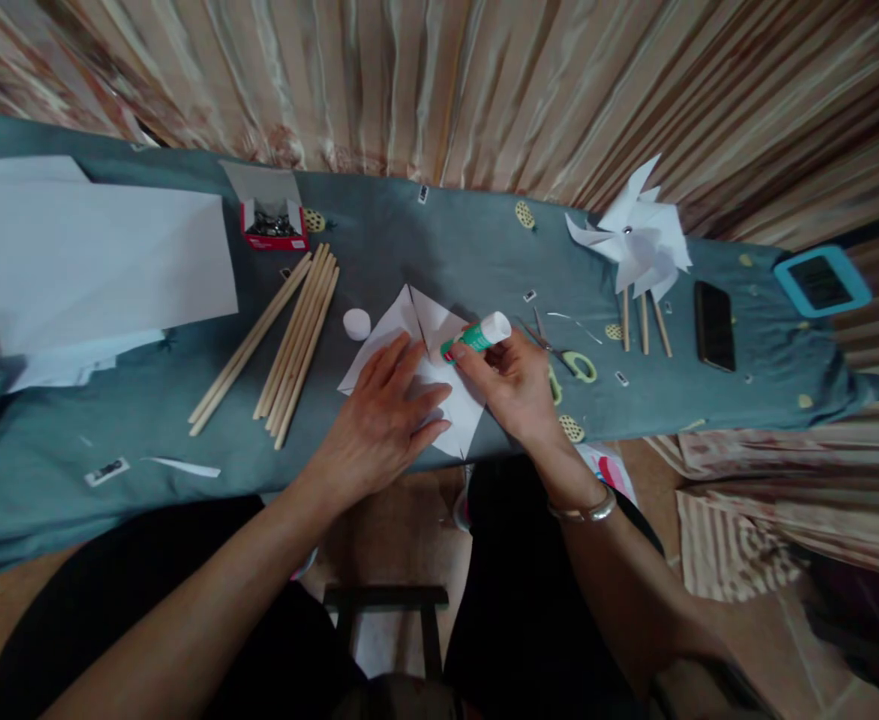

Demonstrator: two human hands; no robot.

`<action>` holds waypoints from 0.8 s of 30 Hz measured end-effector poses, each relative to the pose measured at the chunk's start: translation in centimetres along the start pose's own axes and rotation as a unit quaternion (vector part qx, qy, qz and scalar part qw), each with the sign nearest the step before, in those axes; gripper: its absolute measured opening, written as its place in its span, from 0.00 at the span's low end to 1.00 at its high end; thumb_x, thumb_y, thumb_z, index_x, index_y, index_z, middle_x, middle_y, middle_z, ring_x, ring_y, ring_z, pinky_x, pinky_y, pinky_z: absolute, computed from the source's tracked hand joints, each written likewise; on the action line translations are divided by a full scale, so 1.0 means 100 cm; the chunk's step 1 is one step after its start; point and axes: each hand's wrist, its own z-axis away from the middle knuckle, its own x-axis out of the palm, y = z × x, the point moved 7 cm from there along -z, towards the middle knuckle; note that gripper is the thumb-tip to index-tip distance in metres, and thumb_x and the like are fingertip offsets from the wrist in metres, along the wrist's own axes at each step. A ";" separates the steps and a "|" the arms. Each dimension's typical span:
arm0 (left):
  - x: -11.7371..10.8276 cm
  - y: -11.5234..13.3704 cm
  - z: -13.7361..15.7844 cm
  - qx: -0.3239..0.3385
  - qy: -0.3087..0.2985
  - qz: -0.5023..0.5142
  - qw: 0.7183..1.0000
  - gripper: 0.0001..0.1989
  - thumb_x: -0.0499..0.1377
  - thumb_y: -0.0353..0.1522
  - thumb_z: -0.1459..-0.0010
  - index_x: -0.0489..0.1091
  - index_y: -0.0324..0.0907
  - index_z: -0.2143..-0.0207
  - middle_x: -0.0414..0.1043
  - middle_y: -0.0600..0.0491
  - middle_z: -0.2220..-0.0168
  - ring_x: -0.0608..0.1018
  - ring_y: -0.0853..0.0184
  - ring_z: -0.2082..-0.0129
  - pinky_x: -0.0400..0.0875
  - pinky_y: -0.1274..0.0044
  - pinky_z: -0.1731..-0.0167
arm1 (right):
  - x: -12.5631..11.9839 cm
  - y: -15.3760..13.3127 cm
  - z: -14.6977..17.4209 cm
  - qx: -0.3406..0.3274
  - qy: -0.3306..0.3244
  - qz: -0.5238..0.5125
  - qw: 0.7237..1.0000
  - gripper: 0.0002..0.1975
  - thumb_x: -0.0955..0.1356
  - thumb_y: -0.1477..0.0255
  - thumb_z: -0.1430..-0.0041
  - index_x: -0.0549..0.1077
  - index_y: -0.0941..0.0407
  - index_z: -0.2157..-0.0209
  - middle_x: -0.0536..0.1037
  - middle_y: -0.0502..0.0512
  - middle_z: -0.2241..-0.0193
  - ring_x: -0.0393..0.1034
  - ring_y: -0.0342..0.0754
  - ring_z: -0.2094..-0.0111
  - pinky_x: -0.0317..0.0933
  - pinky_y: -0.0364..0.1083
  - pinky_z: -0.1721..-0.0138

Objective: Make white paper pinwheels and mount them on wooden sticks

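My right hand [514, 385] grips a green and white glue stick [482, 335], tilted with its lower end at the paper. Beneath both hands lies a square of white paper [386, 335], turned cornerwise, with dark cuts or lines running in from its corners. My left hand [383, 415] rests flat on this square, fingers spread. A white round cap [356, 323] sits just left of the paper. Right beside my right hand are scissors [574, 362] with light green handles, partly hidden by the hand.
Several wooden sticks [300, 350] lie left of the paper, below a red box [274, 225] of small metal pieces. White sheets [101, 250] are stacked at far left. Paper pinwheels [638, 235] on sticks, a phone [714, 325] and a blue-framed device [821, 280] lie rightward.
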 end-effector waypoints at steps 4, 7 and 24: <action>0.001 0.001 0.001 0.018 0.008 -0.014 1.000 0.16 0.58 0.41 0.38 0.72 0.46 0.50 0.57 0.44 0.35 0.55 0.47 0.32 0.56 0.54 0.37 | -0.001 -0.018 0.004 -0.078 0.042 0.153 0.984 0.11 0.71 0.61 0.44 0.72 0.53 0.65 0.76 0.49 0.73 0.69 0.45 0.71 0.63 0.47 0.64; 0.002 0.002 0.002 0.028 0.013 -0.017 0.999 0.18 0.57 0.42 0.37 0.71 0.46 0.49 0.55 0.45 0.34 0.54 0.48 0.32 0.56 0.53 0.37 | 0.002 -0.027 0.006 -0.103 0.049 0.211 0.971 0.11 0.70 0.61 0.44 0.71 0.54 0.66 0.75 0.48 0.75 0.70 0.45 0.72 0.62 0.46 0.68; 0.001 0.004 0.001 0.035 0.015 -0.019 0.999 0.16 0.59 0.40 0.38 0.71 0.44 0.50 0.56 0.42 0.35 0.54 0.48 0.32 0.56 0.53 0.37 | 0.013 -0.041 0.008 -0.144 0.027 0.281 0.948 0.12 0.68 0.59 0.41 0.69 0.54 0.66 0.76 0.49 0.76 0.70 0.45 0.75 0.61 0.44 0.70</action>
